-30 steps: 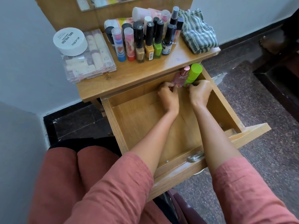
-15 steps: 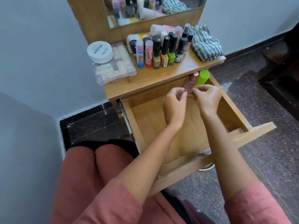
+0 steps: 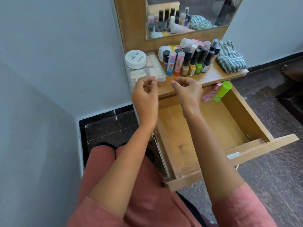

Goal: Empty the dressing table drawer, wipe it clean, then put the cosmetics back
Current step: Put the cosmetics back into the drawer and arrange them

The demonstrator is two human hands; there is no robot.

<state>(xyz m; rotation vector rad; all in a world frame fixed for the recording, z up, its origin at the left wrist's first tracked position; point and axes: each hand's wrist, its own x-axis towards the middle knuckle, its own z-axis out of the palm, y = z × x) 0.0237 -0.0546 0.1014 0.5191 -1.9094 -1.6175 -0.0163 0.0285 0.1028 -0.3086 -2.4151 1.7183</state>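
The wooden drawer [image 3: 205, 136] is pulled out. Its floor is bare except for a pink bottle [image 3: 209, 94] and a green bottle [image 3: 222, 91] standing together in the back right corner. My left hand [image 3: 145, 95] and my right hand [image 3: 188, 90] hover side by side over the front edge of the table top [image 3: 216, 76], fingers loosely curled, holding nothing. The left hand is just in front of a clear plastic box [image 3: 154, 71] with a white jar [image 3: 135, 58] on it. A row of nail polish bottles and tubes [image 3: 191, 63] stands behind the right hand.
A green striped cloth [image 3: 231, 59] lies crumpled at the right end of the table top. A mirror [image 3: 188, 17] rises behind the bottles. A grey wall is on the left, dark stone floor on the right, and my knees sit below the drawer's left side.
Both hands let go of the pink and green bottles at the drawer's back and rose up and left to the table top's front edge. The view has tilted up.
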